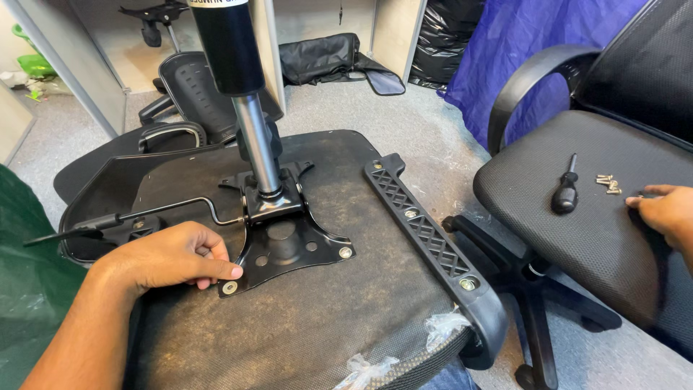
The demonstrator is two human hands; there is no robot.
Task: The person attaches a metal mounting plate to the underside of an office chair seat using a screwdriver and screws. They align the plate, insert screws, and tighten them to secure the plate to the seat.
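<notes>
The black metal mounting plate [289, 242] lies flat on the underside of the upturned chair seat [339, 318], near its centre, with the gas-lift column [249, 108] rising from its hub. Three of its corner fasteners are visible and appear seated: one at the near-left corner [229, 287], one at the right corner [346, 253], and one partly seen behind the hub. Judged from this, plate fastening is largely done; whether the screws are fully tightened cannot be told.

Your left hand [170, 256] rests on the seat with its fingers [224, 271] curled and touching the plate's near-left edge, just beside the near-left screw. It holds nothing.

The black plastic armrest bracket [426, 231] lies along the right side of the seat; two screws show in its recesses.

Your right hand [668, 213] rests on the seat of the upright office chair [599, 238] to your right, fingers slightly bent and empty, near a small group of loose screws [608, 184] and a black-handled screwdriver [565, 189]. These loose screws suggest that some fastening remains.
</notes>
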